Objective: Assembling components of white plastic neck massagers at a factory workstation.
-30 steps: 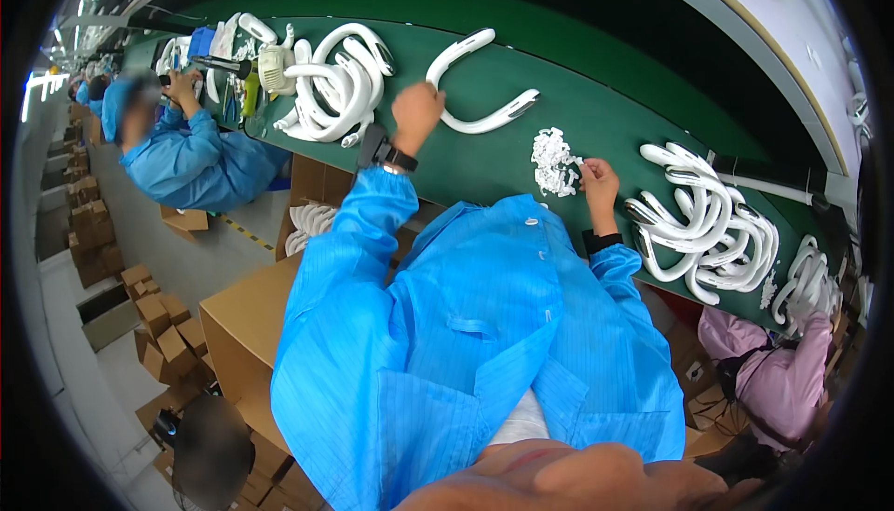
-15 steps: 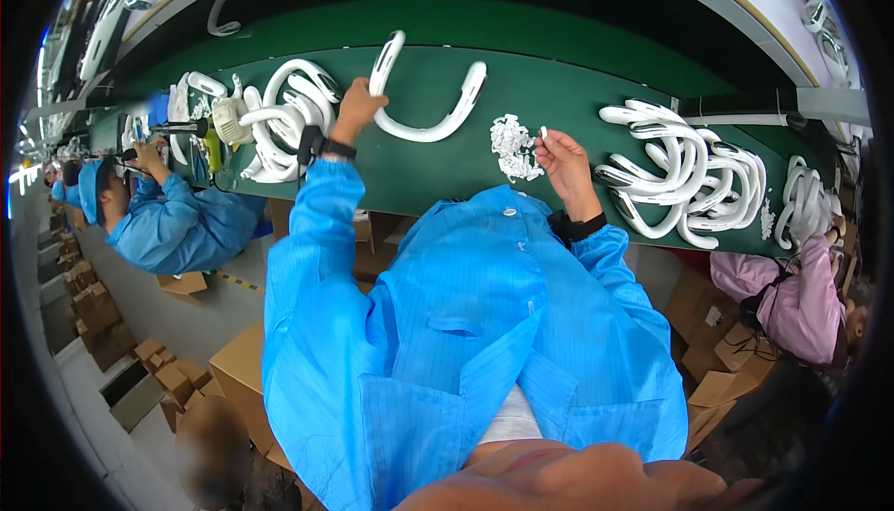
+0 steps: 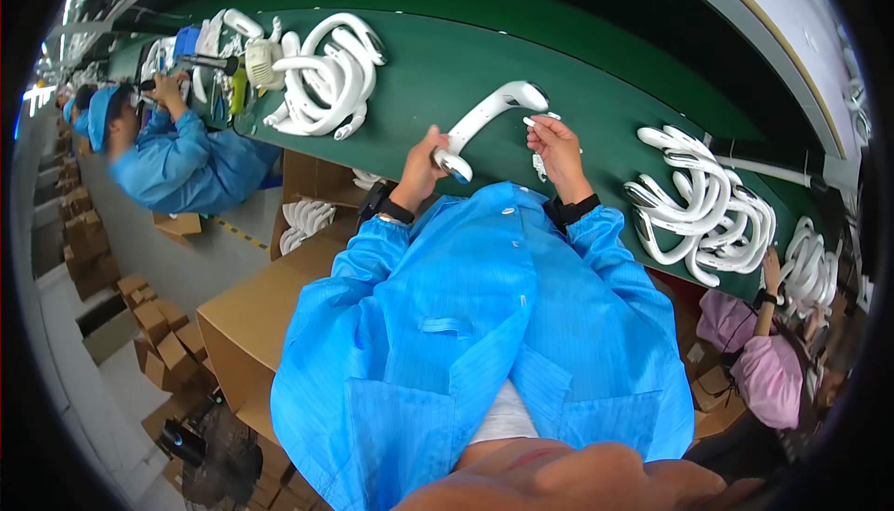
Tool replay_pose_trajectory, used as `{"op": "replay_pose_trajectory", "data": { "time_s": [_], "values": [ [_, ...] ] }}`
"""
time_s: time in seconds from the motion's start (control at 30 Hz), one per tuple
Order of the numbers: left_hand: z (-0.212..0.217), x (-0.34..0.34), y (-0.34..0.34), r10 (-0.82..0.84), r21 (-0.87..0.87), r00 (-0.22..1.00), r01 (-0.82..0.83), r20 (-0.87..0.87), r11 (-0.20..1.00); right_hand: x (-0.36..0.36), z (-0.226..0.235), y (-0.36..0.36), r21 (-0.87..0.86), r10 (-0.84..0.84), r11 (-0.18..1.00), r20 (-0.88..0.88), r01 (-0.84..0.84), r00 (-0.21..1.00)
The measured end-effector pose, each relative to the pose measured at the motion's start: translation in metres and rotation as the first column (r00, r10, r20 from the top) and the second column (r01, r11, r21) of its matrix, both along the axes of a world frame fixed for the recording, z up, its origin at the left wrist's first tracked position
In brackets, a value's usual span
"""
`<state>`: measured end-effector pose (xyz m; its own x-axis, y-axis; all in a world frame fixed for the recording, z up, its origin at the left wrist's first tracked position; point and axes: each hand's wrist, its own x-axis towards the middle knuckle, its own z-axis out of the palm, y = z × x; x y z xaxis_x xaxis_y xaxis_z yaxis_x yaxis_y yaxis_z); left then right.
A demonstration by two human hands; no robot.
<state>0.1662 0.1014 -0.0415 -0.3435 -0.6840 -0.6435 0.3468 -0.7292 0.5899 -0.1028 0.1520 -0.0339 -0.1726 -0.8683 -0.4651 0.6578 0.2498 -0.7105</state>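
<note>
My left hand (image 3: 426, 166) grips a curved white plastic housing (image 3: 486, 112), U-shaped like a neck fan, near its dark-tipped close end. The housing is tilted up off the green bench, its far end reaching toward my right hand (image 3: 561, 155). Between the thumb and fingers of that hand is a small white plastic part (image 3: 529, 122), close to the housing but apparently not touching it. Beneath and beside the right hand lies a heap of small white parts (image 3: 539, 168), mostly hidden by the hand and the housing.
Piles of white curved housings lie on the green bench (image 3: 419, 54) at left (image 3: 326, 82) and right (image 3: 703, 204). A green-handled tool (image 3: 239, 90) is by the left pile. A co-worker in blue (image 3: 191, 171) is at left, another in pink (image 3: 768, 376) at right. Cardboard boxes (image 3: 256, 301) stand below.
My left hand has drawn the housing closer and turned it up, from lying flat on the bench. My right hand stays near the heap, still pinching the small part. The view has shifted.
</note>
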Motion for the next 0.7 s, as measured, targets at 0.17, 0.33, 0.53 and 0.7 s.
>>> {"op": "replay_pose_trajectory", "data": {
  "time_s": [0.17, 0.33, 0.53, 0.7],
  "values": [
    [0.013, -0.017, 0.017, -0.008, -0.038, 0.957, 0.020, 0.291, 0.999, 0.029, -0.009, -0.013, 0.125, 0.083, 0.989, -0.058, -0.075, 0.995],
    [-0.018, -0.001, 0.017, -0.252, 0.076, 0.966, 0.247, 0.057, 0.966, 0.057, -0.014, -0.009, 0.136, 0.190, 0.973, -0.004, -0.187, 0.982],
    [0.051, -0.045, 0.003, -0.178, -0.029, 0.965, 0.175, -0.192, 0.984, 0.078, 0.013, -0.011, -0.013, 0.158, 0.987, -0.162, -0.162, 0.974],
    [0.062, -0.063, -0.011, -0.243, -0.143, 0.952, 0.218, -0.187, 0.965, 0.075, 0.052, -0.020, -0.028, 0.083, 0.994, -0.403, -0.103, 0.912]
  ]
}}
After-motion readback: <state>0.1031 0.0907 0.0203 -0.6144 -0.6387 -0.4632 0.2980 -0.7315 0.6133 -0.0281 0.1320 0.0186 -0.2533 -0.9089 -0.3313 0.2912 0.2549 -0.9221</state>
